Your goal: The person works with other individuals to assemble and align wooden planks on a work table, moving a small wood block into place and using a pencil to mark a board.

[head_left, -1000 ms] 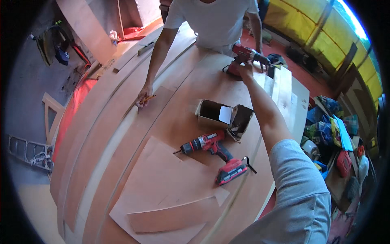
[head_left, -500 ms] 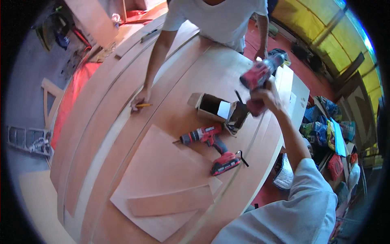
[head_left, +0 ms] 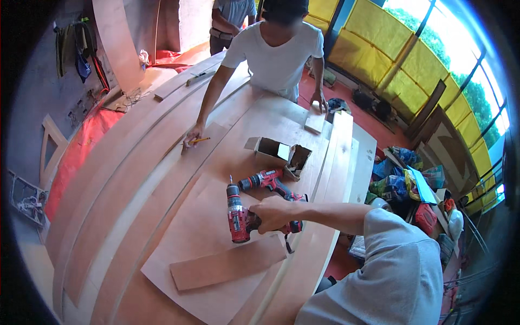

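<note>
My right hand (head_left: 274,213) grips a red and black cordless drill (head_left: 236,216) by its handle, above a loose plywood sheet (head_left: 200,290). The drill's bit points away from me, toward the far side of the table. Just beyond my hand lies a second red cordless drill (head_left: 269,180), partly covered by my hand and forearm. Nearer to me, a narrow wooden strip (head_left: 227,264) rests across the sheet. An opened cardboard box (head_left: 269,160) stands behind the drills. My left hand is out of the picture.
Across the table (head_left: 254,116), a co-worker holds a pencil (head_left: 201,140) on the wood and touches a wooden block (head_left: 314,119) with the other hand. Another person (head_left: 230,24) stands farther back. Bags and tools (head_left: 398,181) are heaped at the right. Long boards (head_left: 334,157) line the table's right side.
My right hand has brought the drill down and left, from the raised spot at the right to over the plywood sheet. The view has shifted, and the co-worker's other hand now touches a wooden block.
</note>
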`<state>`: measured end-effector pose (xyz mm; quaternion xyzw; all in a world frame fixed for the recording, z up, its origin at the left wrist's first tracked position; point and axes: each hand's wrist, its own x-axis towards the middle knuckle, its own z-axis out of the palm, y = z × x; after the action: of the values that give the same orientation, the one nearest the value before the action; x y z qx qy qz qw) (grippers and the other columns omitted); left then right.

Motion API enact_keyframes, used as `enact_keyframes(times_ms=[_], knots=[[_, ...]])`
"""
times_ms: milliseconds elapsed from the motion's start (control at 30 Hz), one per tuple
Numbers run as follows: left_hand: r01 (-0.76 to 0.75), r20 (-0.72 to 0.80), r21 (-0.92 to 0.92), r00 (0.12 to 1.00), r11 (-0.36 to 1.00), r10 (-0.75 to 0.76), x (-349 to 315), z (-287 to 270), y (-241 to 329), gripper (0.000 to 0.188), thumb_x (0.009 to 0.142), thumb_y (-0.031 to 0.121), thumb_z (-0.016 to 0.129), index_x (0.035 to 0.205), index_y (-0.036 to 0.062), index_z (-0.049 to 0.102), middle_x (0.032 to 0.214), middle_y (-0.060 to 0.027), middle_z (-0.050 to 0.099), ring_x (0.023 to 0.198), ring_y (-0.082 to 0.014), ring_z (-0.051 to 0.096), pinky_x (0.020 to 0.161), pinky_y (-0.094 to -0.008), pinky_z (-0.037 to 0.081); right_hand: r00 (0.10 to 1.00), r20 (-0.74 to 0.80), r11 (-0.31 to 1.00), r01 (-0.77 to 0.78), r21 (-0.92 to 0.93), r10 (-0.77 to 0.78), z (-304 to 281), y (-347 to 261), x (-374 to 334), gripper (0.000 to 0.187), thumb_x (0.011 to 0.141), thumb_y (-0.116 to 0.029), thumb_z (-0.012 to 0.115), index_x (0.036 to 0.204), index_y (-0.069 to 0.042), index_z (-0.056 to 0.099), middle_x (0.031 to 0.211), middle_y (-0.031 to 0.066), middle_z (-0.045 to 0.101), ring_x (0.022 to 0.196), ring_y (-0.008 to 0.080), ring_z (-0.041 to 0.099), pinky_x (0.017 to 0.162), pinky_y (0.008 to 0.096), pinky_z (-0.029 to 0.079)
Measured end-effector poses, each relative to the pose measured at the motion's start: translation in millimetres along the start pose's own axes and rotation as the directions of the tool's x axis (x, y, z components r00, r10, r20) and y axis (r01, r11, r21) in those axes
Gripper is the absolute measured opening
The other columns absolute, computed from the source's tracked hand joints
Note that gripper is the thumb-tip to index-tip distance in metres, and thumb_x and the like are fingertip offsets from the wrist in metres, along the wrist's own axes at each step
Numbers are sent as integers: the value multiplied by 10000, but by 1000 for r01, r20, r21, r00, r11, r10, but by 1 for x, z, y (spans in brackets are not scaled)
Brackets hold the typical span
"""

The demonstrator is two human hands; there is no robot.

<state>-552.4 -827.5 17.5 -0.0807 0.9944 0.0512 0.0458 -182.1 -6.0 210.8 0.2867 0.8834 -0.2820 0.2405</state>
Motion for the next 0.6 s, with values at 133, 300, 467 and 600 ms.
enact_keyframes(times_ms=[133, 300, 467, 600], knots=[[-31, -23, 4, 999, 1000, 31, 12, -1, -3, 751, 1045, 723, 548, 1130, 18, 791, 1100, -258, 730, 999, -424, 664, 883, -518, 536, 904, -274, 901, 386, 198, -327, 14, 75, 10, 318, 998, -242, 746, 1276, -90, 779, 1168, 155, 814, 1045, 301, 795, 899, 430, 623], [-31, -48, 23, 998, 999, 32, 25, -9, -28, 723, 1052, 703, 559, 1103, 22, 797, 1064, -249, 736, 963, -416, 668, 854, -517, 541, 733, -579, 929, -216, 301, 357, -50, 303, 20, 345, 983, -190, 750, 1242, 16, 655, 816, 86, 761, 702, 232, 745, 568, 377, 599], [9, -86, 13, 996, 1000, -8, 33, -14, -88, 697, 1060, 683, 570, 1076, 25, 802, 1028, -241, 742, 926, -408, 672, 825, -517, 546, 507, -397, 641, -545, 540, 765, 6, 454, -33, 593, 1032, -222, 723, 1581, -99, 535, 839, 123, 705, 646, 205, 692, 525, 456, 611], [36, -72, -8, 997, 999, -36, 33, -11, -128, 678, 1066, 667, 579, 1054, 28, 807, 1000, -235, 746, 897, -401, 675, 801, -516, 549, 471, -450, 620, -735, 275, 758, 152, 405, -50, 707, 1027, -508, 700, 1448, 56, 629, 1378, 308, 697, 1346, 474, 637, 1145, 532, 496]])
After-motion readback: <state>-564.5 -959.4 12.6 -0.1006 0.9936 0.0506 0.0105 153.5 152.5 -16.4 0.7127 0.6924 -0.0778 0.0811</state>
